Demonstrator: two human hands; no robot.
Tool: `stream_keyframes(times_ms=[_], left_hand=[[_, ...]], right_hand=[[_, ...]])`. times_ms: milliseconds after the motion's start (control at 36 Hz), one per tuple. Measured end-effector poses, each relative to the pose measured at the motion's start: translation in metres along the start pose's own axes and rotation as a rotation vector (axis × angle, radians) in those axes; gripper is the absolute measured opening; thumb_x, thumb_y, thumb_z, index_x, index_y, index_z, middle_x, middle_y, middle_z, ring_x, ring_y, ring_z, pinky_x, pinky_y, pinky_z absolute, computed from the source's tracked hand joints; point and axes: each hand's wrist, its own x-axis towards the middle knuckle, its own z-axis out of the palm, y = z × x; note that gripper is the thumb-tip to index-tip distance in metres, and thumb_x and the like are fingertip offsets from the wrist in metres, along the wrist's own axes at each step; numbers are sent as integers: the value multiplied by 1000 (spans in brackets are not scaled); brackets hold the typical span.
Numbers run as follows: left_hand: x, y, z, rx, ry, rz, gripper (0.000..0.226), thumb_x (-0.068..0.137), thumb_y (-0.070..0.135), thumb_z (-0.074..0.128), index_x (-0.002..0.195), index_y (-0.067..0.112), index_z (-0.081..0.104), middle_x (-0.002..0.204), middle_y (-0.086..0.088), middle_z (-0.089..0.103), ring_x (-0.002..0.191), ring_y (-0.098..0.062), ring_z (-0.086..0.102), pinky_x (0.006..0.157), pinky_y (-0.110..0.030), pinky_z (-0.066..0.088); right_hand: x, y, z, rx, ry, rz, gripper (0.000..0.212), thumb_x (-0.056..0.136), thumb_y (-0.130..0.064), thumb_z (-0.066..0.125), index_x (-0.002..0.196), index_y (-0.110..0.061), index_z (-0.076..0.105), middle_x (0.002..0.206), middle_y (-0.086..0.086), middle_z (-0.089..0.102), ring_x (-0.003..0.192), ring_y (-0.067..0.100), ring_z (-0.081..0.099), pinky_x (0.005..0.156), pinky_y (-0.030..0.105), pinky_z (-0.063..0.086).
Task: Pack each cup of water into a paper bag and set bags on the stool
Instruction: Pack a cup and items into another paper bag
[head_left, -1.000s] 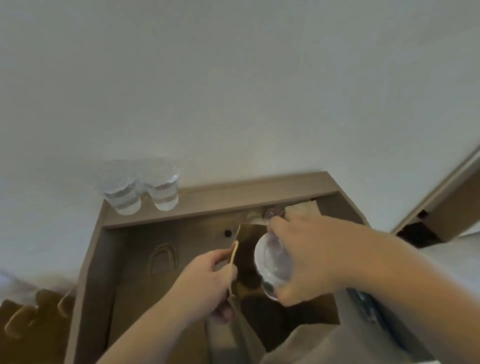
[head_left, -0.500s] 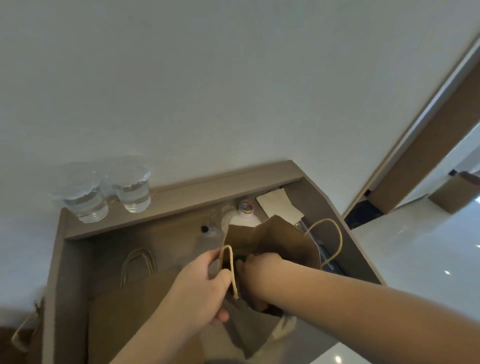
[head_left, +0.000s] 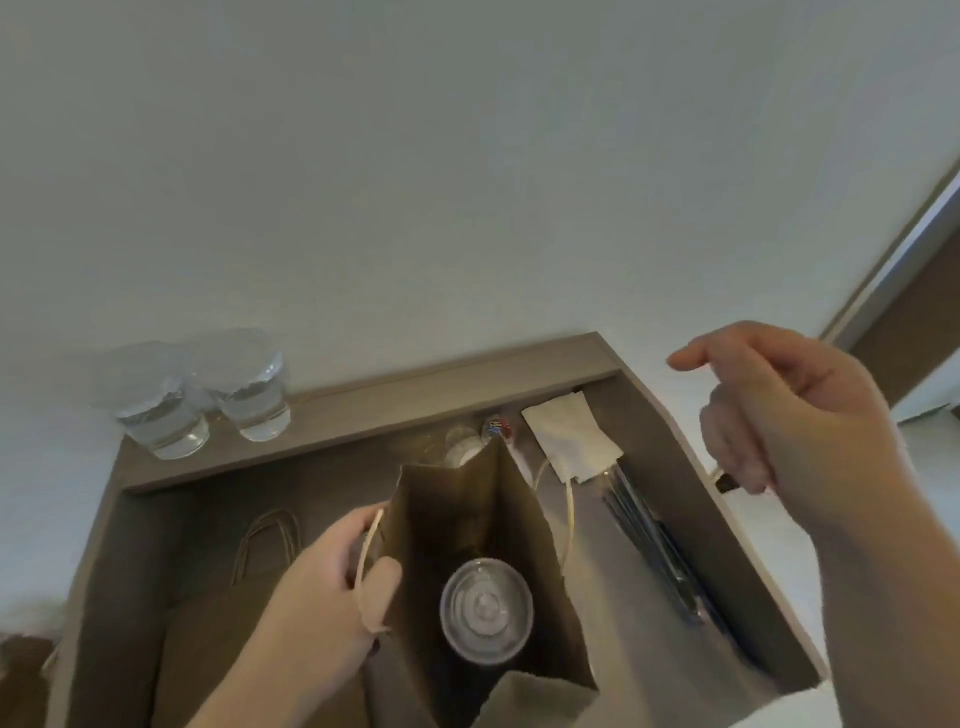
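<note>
1. Far left, on the raised back ledge of the brown recessed counter (head_left: 467, 376): two clear lidded plastic cups of water, the left ledge cup (head_left: 161, 421) just beside the right ledge cup (head_left: 252, 400). Both are upright.
2. Below them, down in the recess: flat brown paper bags (head_left: 218, 623) lying stacked, with their twine handles pointing toward the ledge.
3. Left hand (head_left: 332, 587): fingers and thumb curled, pinching the pale twine handle at the left rim of the open brown paper bag (head_left: 452, 514).
4. That bag stands upright in the recess with its mouth spread wide.
5. At the bottom of the bag: a clear lidded cup (head_left: 485, 610), upright, seen from straight above.
6. Behind the bag's far edge: a small bottle top with a coloured label (head_left: 497, 427), mostly hidden.
7. Right of the bag: a white paper napkin (head_left: 571, 441) lying flat. Beside it, a long dark bundle (head_left: 654, 545) runs along the right wall. I cannot tell what it is.
8. Right hand (head_left: 789, 415): raised above the counter's right rim, well apart from the bag. Its fingers are loosely curled with the index forward, and it holds nothing.
</note>
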Motion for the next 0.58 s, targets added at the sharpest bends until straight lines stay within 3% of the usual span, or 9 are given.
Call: stream_keyframes(times_ms=[28,83,139,194,278,361,444,500,583], left_hand=[[0,3,3,38,42,19,42,73,66,63,112,52,63,104,36,69,94,3,69,79,-30,56],[1,12,11,83,109,40,39,78,54,62,117,51,64,110,37,68,100,9,66,84,-31,55],[1,23,20,74,145,31,46,78,60,61,124,51,62,115,35,68,103,13,64,83,-30,54],[0,35,29,71,197,23,54,73,71,59,124,53,61,115,36,67,104,15,62,79,-26,51],[-2,45,41,82,265,7,51,77,68,58,126,56,58,104,20,72,94,4,66,73,-29,54],[-2,46,52,88,297,-25,41,88,52,64,127,58,55,104,13,71,93,-2,65,70,-24,50],[-4,46,62,85,324,-44,39,88,41,67,120,60,56,106,34,68,96,12,63,72,-18,47],[-6,46,65,82,326,-61,36,90,38,68,116,60,56,106,43,65,98,19,61,73,-17,46],[-10,42,63,105,326,-66,35,94,37,67,119,59,58,107,32,69,97,11,63,74,-23,50]], right_hand=[[9,24,-9,-28,108,100,36,104,-50,60,100,-19,79,40,3,45,32,22,36,42,24,38],[25,86,-12,-207,134,346,34,100,-48,59,91,-24,81,48,4,52,38,20,43,41,25,41],[27,152,-5,-514,-30,558,30,101,-43,59,88,-23,78,73,2,72,59,15,62,60,31,57],[18,211,2,-750,-221,675,20,101,-42,60,95,-24,68,93,-3,72,80,13,65,78,36,59],[1,267,9,-777,-348,861,22,96,-42,66,109,-26,60,94,-4,65,82,16,64,75,35,56],[-5,287,15,-855,-398,896,20,93,-34,67,105,-23,56,93,1,64,80,20,63,73,37,58],[-2,292,21,-983,-454,842,5,96,-23,61,95,-22,56,91,2,64,78,22,63,73,37,59],[-1,292,23,-1034,-508,812,8,98,-20,57,90,-20,59,91,3,65,79,23,64,76,37,60],[3,282,22,-1022,-590,785,11,97,-25,59,92,-17,63,92,4,67,80,23,66,83,40,62]])
